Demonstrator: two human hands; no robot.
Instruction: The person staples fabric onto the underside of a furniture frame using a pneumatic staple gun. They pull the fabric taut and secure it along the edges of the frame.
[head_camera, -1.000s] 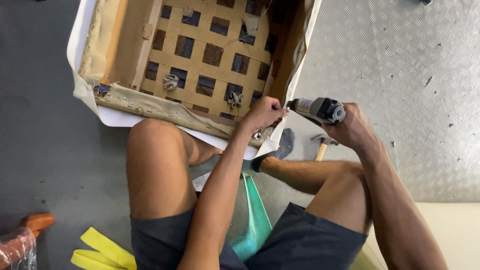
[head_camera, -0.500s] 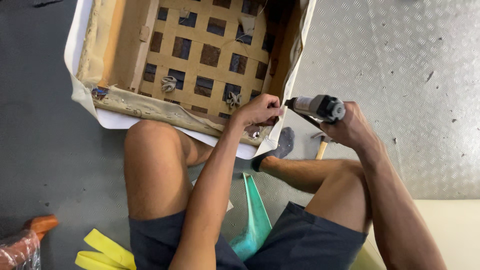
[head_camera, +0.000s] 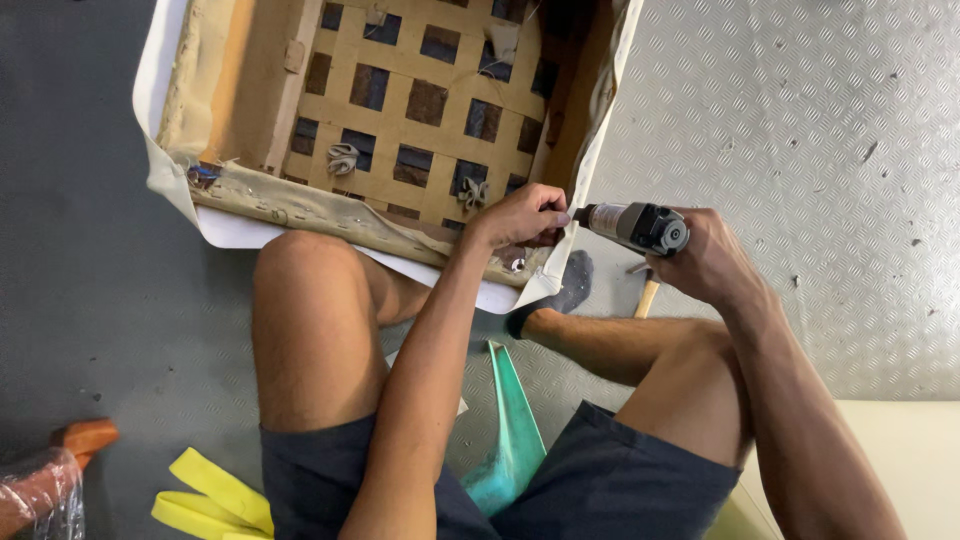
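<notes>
Staple gun pressed to the corner of an upturned seat frame

Staple gun (head_camera: 630, 226), grey and stubby, sits gripped in the right hand (head_camera: 712, 262), whose fingers are clenched round its body so the nose points left into the frame's near right corner. Closer in, the person sits on the floor with a bare knee (head_camera: 300, 275) raised against the frame's near rail, which seems to brace it. A green plastic piece (head_camera: 510, 425) lies between the legs, and yellow straps (head_camera: 210, 490) lie at the lower left. The left hand (head_camera: 522, 215) pinches the white fabric (head_camera: 545, 285) at that corner, fingers closed on the fold, apparently holding it taut just beside the gun's tip. A wooden handle (head_camera: 647, 296) lies on the floor under the gun. Farther out, the seat frame (head_camera: 250, 100) lies underside up, its woven webbing (head_camera: 420, 100) exposed, on checker-plate flooring (head_camera: 800, 120).
</notes>
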